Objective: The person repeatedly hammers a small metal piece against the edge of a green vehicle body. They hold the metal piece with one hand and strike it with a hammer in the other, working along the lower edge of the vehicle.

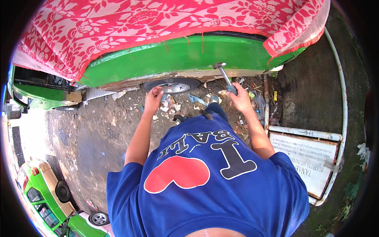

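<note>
My right hand [239, 97] grips a hammer [224, 74] by its blue-grey handle. The hammer's metal head points up and away, in front of the lower edge of a green car [169, 59]. To the left, my left hand [155, 97] is raised with its fingers curled together near the car's wheel [175, 85]; anything it holds is too small to make out. Along the car's bottom edge the paint gives way to bare, rusty metal. A red and pink floral cloth [142, 19] drapes over the car's upper part.
Paint flakes and litter [169, 104] lie on the dirt ground below the wheel. On the right stands a white pipe frame [339, 75] with a signboard [302, 162]. Another green car [43, 199] is at the lower left, and a green vehicle part [39, 96] juts out further up.
</note>
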Demonstrator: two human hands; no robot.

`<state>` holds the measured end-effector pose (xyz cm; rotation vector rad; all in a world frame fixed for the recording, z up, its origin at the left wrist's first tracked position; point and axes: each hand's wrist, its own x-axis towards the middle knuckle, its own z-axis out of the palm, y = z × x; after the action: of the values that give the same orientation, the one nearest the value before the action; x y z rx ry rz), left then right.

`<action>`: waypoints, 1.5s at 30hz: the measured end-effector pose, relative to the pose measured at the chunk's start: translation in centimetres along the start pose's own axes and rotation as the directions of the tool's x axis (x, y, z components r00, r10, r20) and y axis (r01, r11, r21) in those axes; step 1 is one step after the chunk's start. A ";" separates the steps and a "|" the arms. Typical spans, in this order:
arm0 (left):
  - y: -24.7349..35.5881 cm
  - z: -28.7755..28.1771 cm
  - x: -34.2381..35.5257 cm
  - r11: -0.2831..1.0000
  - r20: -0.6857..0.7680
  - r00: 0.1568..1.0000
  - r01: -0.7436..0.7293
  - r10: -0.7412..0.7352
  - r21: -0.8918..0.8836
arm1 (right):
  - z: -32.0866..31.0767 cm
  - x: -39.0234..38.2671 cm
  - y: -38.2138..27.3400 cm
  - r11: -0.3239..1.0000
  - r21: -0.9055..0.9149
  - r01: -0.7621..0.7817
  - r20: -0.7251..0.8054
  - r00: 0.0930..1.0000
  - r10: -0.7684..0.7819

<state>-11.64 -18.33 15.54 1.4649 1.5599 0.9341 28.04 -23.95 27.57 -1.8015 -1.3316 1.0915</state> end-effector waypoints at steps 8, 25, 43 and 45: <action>2.8 -1.0 0.4 0.999 0.031 0.999 0.018 -0.019 0.050 | -1.7 -4.4 2.6 0.978 0.205 -0.021 -0.213 0.975 0.066; 0.2 4.3 0.7 0.911 0.040 0.999 0.050 -0.037 -0.408 | -2.3 -8.3 2.4 0.975 0.155 -0.158 -0.271 0.942 0.196; 0.2 6.9 0.4 0.849 0.107 0.986 0.162 -0.125 -0.503 | -1.6 -10.0 1.2 0.966 0.169 -0.198 -0.258 0.937 0.237; 0.2 6.4 0.5 0.900 0.055 0.993 0.117 -0.103 -0.421 | -1.9 -9.3 1.7 0.962 0.186 -0.202 -0.236 0.941 0.243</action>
<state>-5.77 -17.86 12.99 1.0664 1.2979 1.0962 29.10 -33.37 29.24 -1.9303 -0.8794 1.0072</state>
